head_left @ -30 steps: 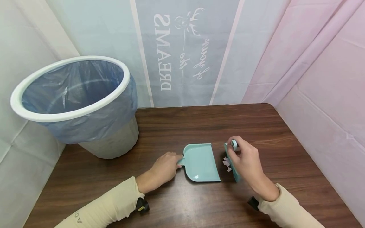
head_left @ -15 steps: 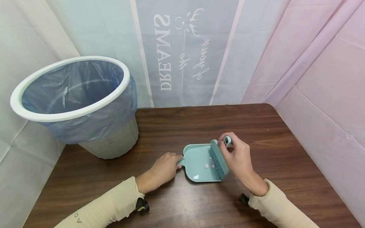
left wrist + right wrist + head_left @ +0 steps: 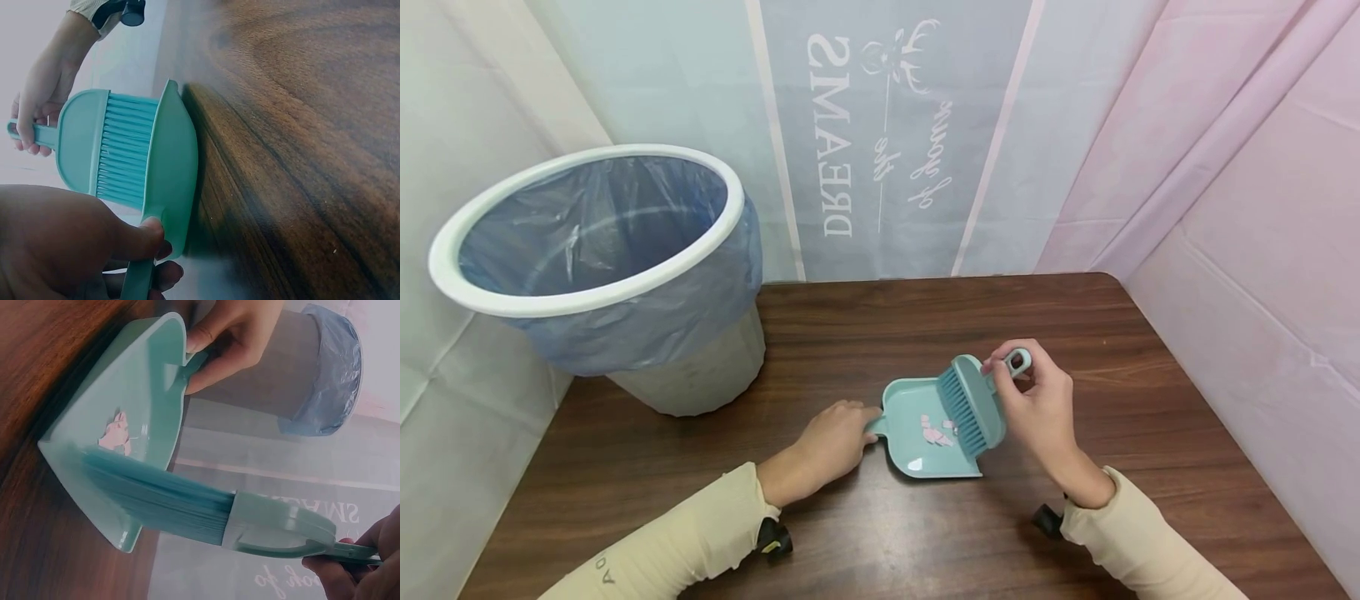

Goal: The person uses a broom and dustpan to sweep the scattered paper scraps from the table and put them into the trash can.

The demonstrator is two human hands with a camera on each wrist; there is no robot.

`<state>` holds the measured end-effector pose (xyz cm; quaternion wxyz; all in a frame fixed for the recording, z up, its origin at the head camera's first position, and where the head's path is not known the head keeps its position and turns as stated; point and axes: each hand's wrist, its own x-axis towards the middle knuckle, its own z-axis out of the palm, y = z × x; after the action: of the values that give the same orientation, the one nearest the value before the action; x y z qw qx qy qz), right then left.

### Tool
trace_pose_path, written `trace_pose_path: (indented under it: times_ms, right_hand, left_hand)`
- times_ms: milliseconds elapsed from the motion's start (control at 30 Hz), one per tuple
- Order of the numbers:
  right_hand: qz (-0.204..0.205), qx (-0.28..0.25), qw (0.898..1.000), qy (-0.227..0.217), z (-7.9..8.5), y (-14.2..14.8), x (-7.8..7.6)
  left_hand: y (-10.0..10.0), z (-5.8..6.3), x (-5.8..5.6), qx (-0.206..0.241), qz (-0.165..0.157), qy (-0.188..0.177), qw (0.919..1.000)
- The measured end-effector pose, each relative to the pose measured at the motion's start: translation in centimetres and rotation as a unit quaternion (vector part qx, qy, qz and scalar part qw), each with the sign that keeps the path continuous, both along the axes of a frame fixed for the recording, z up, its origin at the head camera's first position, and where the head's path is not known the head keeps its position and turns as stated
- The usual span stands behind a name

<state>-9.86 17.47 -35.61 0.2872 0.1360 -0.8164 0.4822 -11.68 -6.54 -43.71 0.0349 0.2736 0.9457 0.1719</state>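
A light teal dustpan (image 3: pixel 917 417) lies on the wooden table, its handle pinched by my left hand (image 3: pixel 829 450). Several small pale pink paper scraps (image 3: pixel 937 437) rest inside the pan, near its middle. My right hand (image 3: pixel 1037 408) grips the handle of a matching teal brush (image 3: pixel 988 404), tilted with its bristles down in the pan by the open edge. In the right wrist view the bristles (image 3: pixel 156 494) touch the pan floor just beside the scraps (image 3: pixel 115 432). The left wrist view shows my left thumb (image 3: pixel 147 234) pressed on top of the dustpan handle.
On the left of the table stands a large bin (image 3: pixel 700 367) with a white rim and a blue plastic liner. A printed cloth (image 3: pixel 887 167) hangs behind the table (image 3: pixel 865 333), and pale cloth walls (image 3: pixel 1262 250) flank it.
My right hand has moved the brush left from the table into the dustpan and tilted it. The paper scraps have gone from the table into the pan. My left hand has stayed put.
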Motion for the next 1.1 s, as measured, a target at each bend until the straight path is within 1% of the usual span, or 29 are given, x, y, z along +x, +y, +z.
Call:
trace_pose_path:
  times_ms: [67,167,333,433,500,567,667,767,867,1100]
  right_hand:
    - [0.001,0.001,1.0,-0.002,-0.21,0.05,-0.05]
    - [-0.004,0.017,1.0,0.008,-0.57,0.01,-0.14]
    - [-0.014,0.047,0.998,0.037,-0.93,-0.05,-0.31]
    - [-0.015,0.047,0.997,0.054,-0.93,-0.09,-0.38]
    - [-0.007,0.034,0.998,0.058,-0.89,-0.1,-0.39]
    - [0.007,0.014,0.999,0.052,-0.84,-0.08,-0.36]
    - [0.036,-0.016,0.999,0.023,-0.81,0.03,-0.35]
    - [0.043,-0.02,0.999,0.002,-0.78,0.17,-0.44]
    - [0.029,-0.004,1.0,0.003,-0.84,0.28,-0.54]
    - [-0.009,0.032,0.999,0.029,-1.08,0.59,-0.86]
  left_hand:
    - [-0.01,0.04,0.01,0.001,0.0,0.0,1.0]
    - [-0.01,0.1,0.04,0.002,0.0,0.0,1.0]
    - [-0.01,0.07,0.03,0.003,-0.002,0.0,1.0]
    - [-0.01,0.06,0.03,0.003,-0.002,-0.001,1.0]
    - [0.0,0.07,0.03,0.003,-0.002,-0.001,1.0]
    - [0.01,0.06,0.01,0.001,-0.001,-0.003,1.0]
    - [0.0,0.0,0.0,0.0,0.001,-0.005,1.0]
    - [0.0,0.0,0.0,-0.002,0.003,-0.006,1.0]
    - [0.01,0.0,0.0,-0.001,0.003,-0.007,1.0]
    - [0.03,-0.05,-0.02,0.002,0.003,-0.008,1.0]
